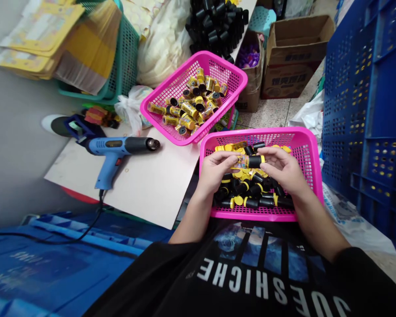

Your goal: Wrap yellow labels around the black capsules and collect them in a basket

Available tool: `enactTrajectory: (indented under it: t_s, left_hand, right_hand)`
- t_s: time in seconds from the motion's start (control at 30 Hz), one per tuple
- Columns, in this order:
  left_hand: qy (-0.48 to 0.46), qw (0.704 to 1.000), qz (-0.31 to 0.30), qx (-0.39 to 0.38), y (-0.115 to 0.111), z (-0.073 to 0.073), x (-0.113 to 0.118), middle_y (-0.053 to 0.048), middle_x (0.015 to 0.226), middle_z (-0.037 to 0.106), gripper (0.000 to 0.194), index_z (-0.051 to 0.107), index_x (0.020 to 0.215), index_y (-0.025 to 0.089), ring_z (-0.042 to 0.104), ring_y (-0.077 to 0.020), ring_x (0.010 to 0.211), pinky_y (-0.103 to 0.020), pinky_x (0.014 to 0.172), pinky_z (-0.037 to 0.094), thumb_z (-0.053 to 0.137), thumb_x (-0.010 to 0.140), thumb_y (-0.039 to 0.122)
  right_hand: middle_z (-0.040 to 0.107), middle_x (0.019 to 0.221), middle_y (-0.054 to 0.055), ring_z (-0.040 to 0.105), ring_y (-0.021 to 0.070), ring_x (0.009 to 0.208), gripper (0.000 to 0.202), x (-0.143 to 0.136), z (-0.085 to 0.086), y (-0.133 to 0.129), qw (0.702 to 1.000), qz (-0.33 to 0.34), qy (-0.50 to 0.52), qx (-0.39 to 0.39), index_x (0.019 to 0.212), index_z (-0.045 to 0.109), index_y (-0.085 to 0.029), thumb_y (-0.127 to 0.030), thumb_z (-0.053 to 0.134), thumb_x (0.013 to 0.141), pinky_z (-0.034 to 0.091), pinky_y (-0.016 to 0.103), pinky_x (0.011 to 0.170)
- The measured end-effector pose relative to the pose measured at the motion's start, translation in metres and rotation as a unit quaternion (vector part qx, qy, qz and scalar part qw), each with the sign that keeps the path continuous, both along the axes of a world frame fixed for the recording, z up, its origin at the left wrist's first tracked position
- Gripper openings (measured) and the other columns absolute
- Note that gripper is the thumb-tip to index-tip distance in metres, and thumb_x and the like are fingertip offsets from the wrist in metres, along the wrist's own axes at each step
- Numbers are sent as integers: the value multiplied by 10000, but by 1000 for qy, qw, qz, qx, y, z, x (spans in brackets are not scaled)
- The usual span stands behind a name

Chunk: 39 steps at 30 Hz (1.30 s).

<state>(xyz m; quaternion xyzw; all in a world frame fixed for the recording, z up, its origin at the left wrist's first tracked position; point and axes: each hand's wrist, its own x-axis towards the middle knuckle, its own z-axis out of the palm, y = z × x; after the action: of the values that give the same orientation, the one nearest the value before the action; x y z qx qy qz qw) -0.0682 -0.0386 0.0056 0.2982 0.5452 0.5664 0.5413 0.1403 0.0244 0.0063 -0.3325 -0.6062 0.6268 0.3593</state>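
Above the near pink basket (265,216), a small black tube (254,161) lies level between my two hands. My left hand (214,171) pinches a clear printed sleeve (241,162) at the tube's left end. How far the sleeve reaches over the tube I cannot tell. The fingers of my right hand (285,169) close on the tube's yellow-capped right end. Beneath them the basket holds several black tubes with yellow caps (251,202), along with loose yellow caps (238,200).
A second pink basket (148,105) holds yellow-wrapped tubes (188,109). On the board (152,185) to the left lies a blue heat gun (110,154), its cord (86,233) trailing left. Black tubes (214,26) are heaped behind. Blue crates (353,110) stand right, near cardboard boxes (290,57).
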Motion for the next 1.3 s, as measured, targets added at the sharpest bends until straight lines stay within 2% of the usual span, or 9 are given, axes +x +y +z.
enactTrajectory:
  t_s: [0.13,0.23,0.4,0.53,0.77,0.97,1.03,1.13,1.3]
  left_hand:
    - [-4,998,-67,4,-2,10,7,-74,1010,803,394,813,1002,220,764,-191,800,-281,677,643,897,699,458]
    - [-8,997,-70,33,-3,12,14,-41,1039,795,378,807,989,243,750,-164,817,-271,733,630,941,652,351]
    - [-23,997,-53,57,-5,5,28,-37,1077,790,378,811,985,258,742,-200,958,-308,836,616,944,642,342]
    - [-12,995,-60,76,-8,6,35,-45,1054,804,371,821,966,256,749,-211,972,-314,877,598,953,629,337]
    - [12,988,-103,111,-12,15,32,-61,1052,807,347,806,927,235,743,-245,1060,-367,970,587,959,620,291]
    - [-46,982,-160,84,-15,15,23,-68,1227,730,270,785,1039,260,734,-191,905,-254,621,602,807,817,413]
    - [-30,985,-136,105,-14,15,24,-60,1165,741,219,786,982,254,714,-209,1032,-275,750,615,831,796,361]
    - [18,986,-120,118,-11,14,27,-51,1077,772,354,792,1013,246,692,-221,1112,-329,989,551,914,680,265]
    - [23,988,-134,76,-11,11,30,-44,1044,788,371,827,958,247,718,-235,1014,-348,931,545,946,613,320]
  right_hand:
    - [711,1153,56,691,199,1072,511,-5,-2,-5,1000,7,25,16,1255,565,-271,-362,812,817,564,392,977]
    - [693,1223,76,660,226,1155,519,-9,-3,-7,1000,12,26,10,1220,585,-268,-481,814,805,543,413,1021]
    - [620,1393,97,592,252,1302,561,-15,-5,-12,986,74,63,-137,1318,572,-270,-668,581,922,510,440,1091]
    - [643,1364,96,650,262,1214,625,-16,-7,-17,957,131,135,-220,1298,588,-282,-711,658,848,558,448,1015]
    - [701,1247,71,645,269,1238,643,-8,-5,-8,980,117,91,-135,1177,664,-271,-725,771,735,507,465,1087]
    - [705,1238,73,659,229,1208,562,-3,1,-2,993,81,44,-79,1232,620,-269,-641,741,829,513,423,1081]
    - [663,1356,99,603,248,1316,605,-3,0,-3,989,109,43,-90,1299,588,-260,-674,675,866,479,445,1125]
    - [598,1464,120,516,275,1421,672,-4,-3,-6,983,144,31,-108,1345,579,-245,-744,569,894,428,478,1174]
    - [653,1355,123,580,307,1339,760,-7,-10,-10,973,158,73,-150,1268,637,-234,-812,652,775,485,469,1110]
